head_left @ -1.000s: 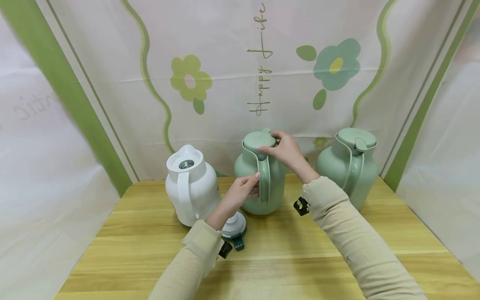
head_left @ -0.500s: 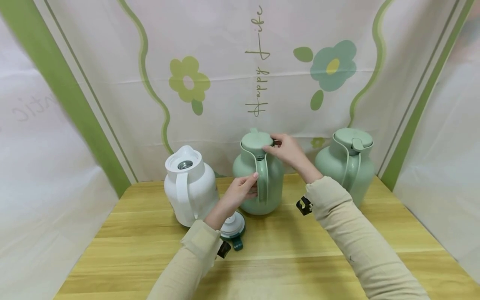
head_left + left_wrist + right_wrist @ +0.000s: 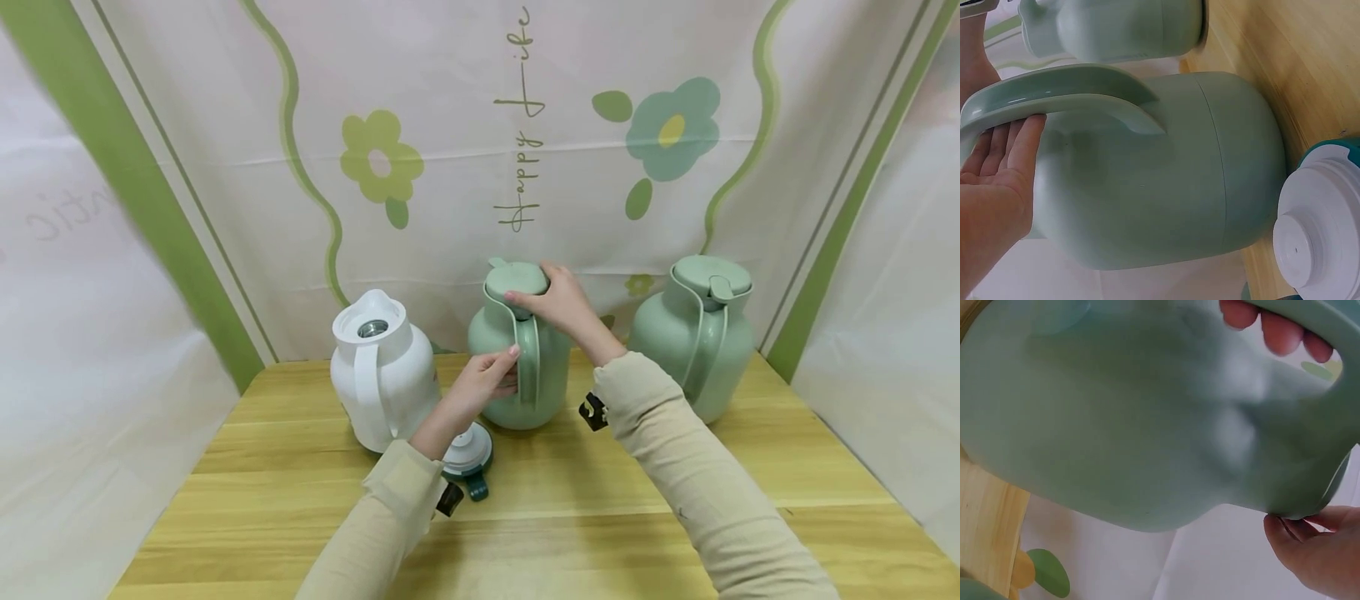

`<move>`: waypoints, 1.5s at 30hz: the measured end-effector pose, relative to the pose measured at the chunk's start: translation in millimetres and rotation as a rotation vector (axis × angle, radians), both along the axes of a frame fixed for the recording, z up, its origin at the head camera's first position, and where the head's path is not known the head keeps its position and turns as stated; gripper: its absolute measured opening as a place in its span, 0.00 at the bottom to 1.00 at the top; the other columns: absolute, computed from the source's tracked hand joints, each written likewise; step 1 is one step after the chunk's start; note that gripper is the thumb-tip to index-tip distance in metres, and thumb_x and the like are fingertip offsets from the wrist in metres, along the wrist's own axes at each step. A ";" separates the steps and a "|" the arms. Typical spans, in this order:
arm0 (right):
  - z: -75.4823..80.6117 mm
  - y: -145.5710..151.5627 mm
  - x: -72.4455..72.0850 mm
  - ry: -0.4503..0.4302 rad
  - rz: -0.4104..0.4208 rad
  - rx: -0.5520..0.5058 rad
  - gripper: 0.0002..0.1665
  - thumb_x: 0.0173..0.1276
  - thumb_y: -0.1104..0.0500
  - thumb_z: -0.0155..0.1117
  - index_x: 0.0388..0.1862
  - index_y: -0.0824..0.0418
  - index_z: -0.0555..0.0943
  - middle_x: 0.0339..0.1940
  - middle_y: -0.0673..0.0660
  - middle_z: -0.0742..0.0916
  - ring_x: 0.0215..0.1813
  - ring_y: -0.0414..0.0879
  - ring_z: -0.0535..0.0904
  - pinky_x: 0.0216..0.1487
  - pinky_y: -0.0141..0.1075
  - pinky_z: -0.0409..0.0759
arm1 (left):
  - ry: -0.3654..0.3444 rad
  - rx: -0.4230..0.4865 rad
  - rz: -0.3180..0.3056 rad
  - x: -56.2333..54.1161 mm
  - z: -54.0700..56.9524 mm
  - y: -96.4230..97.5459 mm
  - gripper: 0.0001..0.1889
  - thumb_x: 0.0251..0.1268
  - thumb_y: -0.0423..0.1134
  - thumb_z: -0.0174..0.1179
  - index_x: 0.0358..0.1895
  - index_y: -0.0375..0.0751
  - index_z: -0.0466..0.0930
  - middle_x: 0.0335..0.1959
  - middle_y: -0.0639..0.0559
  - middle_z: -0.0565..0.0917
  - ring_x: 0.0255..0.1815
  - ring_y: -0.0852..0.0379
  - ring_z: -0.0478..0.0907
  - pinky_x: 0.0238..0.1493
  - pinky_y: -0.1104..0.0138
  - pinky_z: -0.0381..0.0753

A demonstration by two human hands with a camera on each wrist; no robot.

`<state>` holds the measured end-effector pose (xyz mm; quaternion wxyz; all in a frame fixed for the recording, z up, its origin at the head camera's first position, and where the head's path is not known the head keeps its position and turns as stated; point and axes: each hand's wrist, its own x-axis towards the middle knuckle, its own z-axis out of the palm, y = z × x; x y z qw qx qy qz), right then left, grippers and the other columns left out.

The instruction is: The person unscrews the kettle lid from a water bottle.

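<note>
Left grip (image 3: 480,383) holds handle (image 3: 528,362); right grip (image 3: 564,302) lid (image 3: 517,277) edge; green jugs (image 3: 553,371) apart.

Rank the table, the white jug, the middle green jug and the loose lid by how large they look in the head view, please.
1. Table
2. White jug and middle green jug: too alike to rank
3. Loose lid, partly hidden but clearly smallest

middle jug (image 3: 553,367): its handle (image 3: 528,367) in left hand (image 3: 480,383), its lid (image 3: 517,279) under right hand (image 3: 558,300) | left jug (image 3: 408,375): left of left hand | detached lid (image 3: 471,454): on table (image 3: 555,525), nearer than left hand | right jug (image 3: 660,333): right of right hand | cloth (image 3: 450,67): beyond both hands, behind jugs
</note>
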<state>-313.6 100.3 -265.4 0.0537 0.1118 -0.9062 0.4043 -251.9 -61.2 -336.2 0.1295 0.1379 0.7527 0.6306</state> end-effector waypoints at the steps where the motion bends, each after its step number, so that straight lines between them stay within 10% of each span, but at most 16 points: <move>1: 0.2 0.4 -0.2 -0.005 -0.005 -0.004 0.51 0.62 0.42 0.65 0.74 0.68 0.56 0.71 0.71 0.64 0.68 0.62 0.65 0.68 0.55 0.68 | -0.002 0.001 0.000 0.3 0.2 0.2 0.28 0.77 0.51 0.41 0.65 0.31 0.69 0.62 0.34 0.76 0.64 0.42 0.73 0.64 0.54 0.74; 10: 0.8 9.2 -1.5 -0.030 -0.037 -0.076 0.52 0.59 0.44 0.70 0.72 0.68 0.57 0.71 0.69 0.65 0.70 0.60 0.64 0.69 0.52 0.68 | -0.011 -0.001 0.006 1.0 2.7 1.6 0.28 0.77 0.51 0.41 0.65 0.30 0.69 0.62 0.34 0.75 0.65 0.42 0.73 0.64 0.54 0.74; 31: -4.0 33.6 -4.0 0.045 0.075 -0.186 0.21 0.72 0.59 0.56 0.61 0.65 0.76 0.65 0.66 0.75 0.64 0.59 0.75 0.65 0.51 0.74 | 0.003 0.010 0.000 0.2 -0.8 -1.4 0.28 0.77 0.50 0.41 0.65 0.28 0.67 0.61 0.32 0.75 0.64 0.41 0.73 0.63 0.54 0.75; 45: -1.4 14.7 -4.6 0.035 0.102 0.045 0.48 0.64 0.44 0.65 0.74 0.65 0.57 0.74 0.67 0.63 0.75 0.62 0.59 0.74 0.55 0.62 | -0.010 0.012 -0.003 -1.5 -1.3 -1.3 0.29 0.77 0.51 0.41 0.65 0.29 0.67 0.62 0.33 0.75 0.65 0.42 0.73 0.64 0.53 0.74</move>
